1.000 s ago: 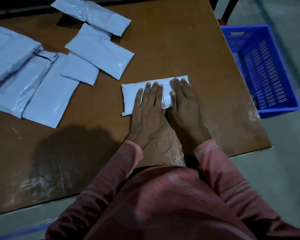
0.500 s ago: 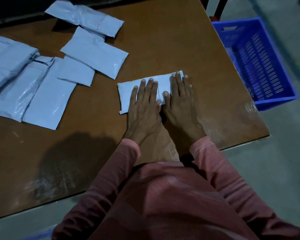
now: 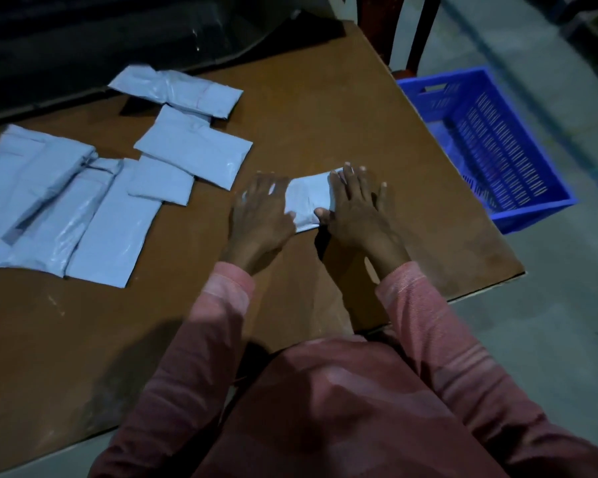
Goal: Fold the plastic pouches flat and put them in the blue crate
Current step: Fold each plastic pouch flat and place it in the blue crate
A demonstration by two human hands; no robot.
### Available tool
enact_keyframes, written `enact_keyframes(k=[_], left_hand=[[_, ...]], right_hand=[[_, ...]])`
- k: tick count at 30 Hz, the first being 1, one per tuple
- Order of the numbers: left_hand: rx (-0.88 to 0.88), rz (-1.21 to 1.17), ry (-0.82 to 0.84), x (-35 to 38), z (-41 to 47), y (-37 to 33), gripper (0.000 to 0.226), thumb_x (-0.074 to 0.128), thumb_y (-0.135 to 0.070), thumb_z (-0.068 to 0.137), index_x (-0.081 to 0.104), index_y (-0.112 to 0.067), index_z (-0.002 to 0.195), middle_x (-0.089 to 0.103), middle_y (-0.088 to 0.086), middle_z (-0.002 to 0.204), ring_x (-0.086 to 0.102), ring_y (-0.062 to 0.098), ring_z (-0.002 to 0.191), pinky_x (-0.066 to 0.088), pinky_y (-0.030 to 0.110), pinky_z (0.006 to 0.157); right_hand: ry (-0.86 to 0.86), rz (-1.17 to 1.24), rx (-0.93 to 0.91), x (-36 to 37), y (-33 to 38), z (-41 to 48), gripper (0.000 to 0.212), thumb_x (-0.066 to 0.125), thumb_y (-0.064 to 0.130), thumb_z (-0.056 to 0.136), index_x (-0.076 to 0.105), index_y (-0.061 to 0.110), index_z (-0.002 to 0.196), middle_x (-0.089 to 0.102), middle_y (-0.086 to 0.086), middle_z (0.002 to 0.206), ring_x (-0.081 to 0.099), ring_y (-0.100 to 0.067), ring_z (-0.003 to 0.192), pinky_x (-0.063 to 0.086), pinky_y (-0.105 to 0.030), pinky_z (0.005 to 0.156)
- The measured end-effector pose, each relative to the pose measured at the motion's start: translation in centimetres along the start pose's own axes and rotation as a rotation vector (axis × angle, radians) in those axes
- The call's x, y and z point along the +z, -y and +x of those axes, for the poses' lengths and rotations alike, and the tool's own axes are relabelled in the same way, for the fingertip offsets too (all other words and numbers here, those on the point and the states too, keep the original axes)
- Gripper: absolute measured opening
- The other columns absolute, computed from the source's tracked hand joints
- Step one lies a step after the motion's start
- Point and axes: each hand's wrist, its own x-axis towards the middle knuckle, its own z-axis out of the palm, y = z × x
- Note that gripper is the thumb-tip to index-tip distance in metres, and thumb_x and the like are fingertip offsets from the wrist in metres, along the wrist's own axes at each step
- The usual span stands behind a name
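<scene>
I have the folded pouch (image 3: 308, 201) pinned on the counter (image 3: 325, 115), near the blue crate (image 3: 535, 217) but not in it. My left hand (image 3: 261, 210) lies flat over the pouch end farther from the crate. Its fingers look straight and spread, though motion smears them. My right hand (image 3: 356, 208) lies flat over the end nearer the crate, fingers straight, thumb at the pouch's near edge. Neither hand curls round anything; both press down with open palms.

I read this as the flattening step for one pouch, and it looks almost done, since the pouch is already a compact rectangle. What's left for it is a lift and a drop into the crate, which sits on the floor just beside the counter. The part of the crate I can see holds no pouch; the side nearest the counter is hidden by the counter's edge. Well away from the crate, beyond my left hand, the loose pouches (image 3: 101, 219) lie in an overlapping spread. There are several of them, so I judge most of the job remains.
</scene>
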Motion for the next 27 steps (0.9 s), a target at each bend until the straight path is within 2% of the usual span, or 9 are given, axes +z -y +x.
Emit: enact_keyframes(k=[4,7,9,12,14,16,17,20,27], left_hand=[[-0.046,0.022,0.206,-2.2,2.8,2.0,0.079,0.081,-0.053,0.081,0.050,-0.016,0.143,0.052,0.011,0.146,0.047,0.032,0.134,0.038,0.038,0.095],[-0.050,0.212,0.310,-3.0,4.5,1.2,0.083,0.086,-0.067,0.064,0.057,-0.020,0.126,0.059,0.009,0.130,0.053,0.032,0.120,0.043,0.045,0.098],[-0.027,0.291,0.351,-3.8,5.6,0.0,0.078,0.090,-0.068,0.055,0.060,-0.021,0.109,0.063,0.007,0.112,0.055,0.030,0.107,0.046,0.042,0.089],[0.096,0.294,0.272,-5.0,8.1,-2.1,0.061,0.096,-0.057,0.051,0.059,-0.021,0.085,0.061,0.002,0.089,0.059,0.029,0.091,0.037,0.035,0.067],[0.184,0.249,0.190,-5.7,10.0,-4.0,0.054,0.095,-0.052,0.056,0.058,-0.019,0.078,0.061,0.003,0.082,0.060,0.030,0.085,0.031,0.035,0.063],[0.283,0.267,0.114,-5.8,12.0,-6.7,0.045,0.092,-0.049,0.063,0.061,-0.021,0.082,0.063,0.003,0.085,0.061,0.030,0.089,0.037,0.037,0.072],[0.342,0.299,0.077,-5.7,13.1,-8.2,0.042,0.090,-0.049,0.066,0.063,-0.023,0.085,0.064,0.003,0.090,0.060,0.029,0.092,0.039,0.040,0.081],[0.490,0.372,-0.007,-4.8,17.0,-13.2,0.038,0.085,-0.048,0.072,0.066,-0.026,0.096,0.064,0.002,0.098,0.057,0.028,0.102,0.034,0.049,0.103],[0.788,0.394,-0.136,-2.2,27.4,-24.4,0.040,0.085,-0.026,0.065,0.072,-0.025,0.103,0.065,0.001,0.100,0.054,0.030,0.106,0.026,0.043,0.104]], right_hand=[[0.090,-0.059,-0.076,-3.6,0.1,2.2,0.098,0.069,0.054,0.088,0.011,0.026,0.162,-0.020,-0.002,0.168,-0.021,-0.029,0.153,-0.009,-0.068,0.116],[0.198,-0.117,-0.124,-5.8,-0.2,3.5,0.114,0.086,0.045,0.075,0.011,0.035,0.161,-0.015,0.000,0.169,-0.016,-0.028,0.155,-0.006,-0.072,0.114],[0.236,-0.140,-0.127,-7.0,-0.8,4.2,0.121,0.091,0.042,0.068,0.012,0.039,0.160,-0.008,0.002,0.170,-0.008,-0.028,0.156,-0.004,-0.075,0.113],[0.290,-0.127,-0.102,-9.5,-1.9,4.2,0.112,0.093,0.044,0.063,0.028,0.038,0.155,0.028,0.000,0.163,0.028,-0.027,0.149,0.012,-0.070,0.114],[0.293,-0.059,-0.086,-11.0,-3.5,4.2,0.080,0.093,0.038,0.064,0.053,0.028,0.133,0.057,-0.002,0.139,0.056,-0.024,0.119,0.043,-0.046,0.100],[0.207,-0.001,-0.062,-11.9,-6.0,4.0,0.058,0.092,0.037,0.065,0.059,0.024,0.111,0.065,-0.003,0.121,0.060,-0.022,0.098,0.047,-0.032,0.074],[0.137,0.014,-0.032,-12.3,-7.4,3.8,0.056,0.091,0.039,0.066,0.059,0.025,0.109,0.066,-0.003,0.117,0.061,-0.022,0.097,0.044,-0.032,0.070],[-0.105,0.008,0.071,-13.4,-12.2,3.0,0.054,0.083,0.048,0.073,0.061,0.028,0.117,0.066,-0.002,0.113,0.062,-0.026,0.104,0.038,-0.035,0.068],[-0.523,0.006,0.138,-15.4,-23.5,4.8,0.036,0.071,0.048,0.078,0.065,0.024,0.104,0.069,-0.001,0.098,0.065,-0.029,0.096,0.035,-0.032,0.060]])
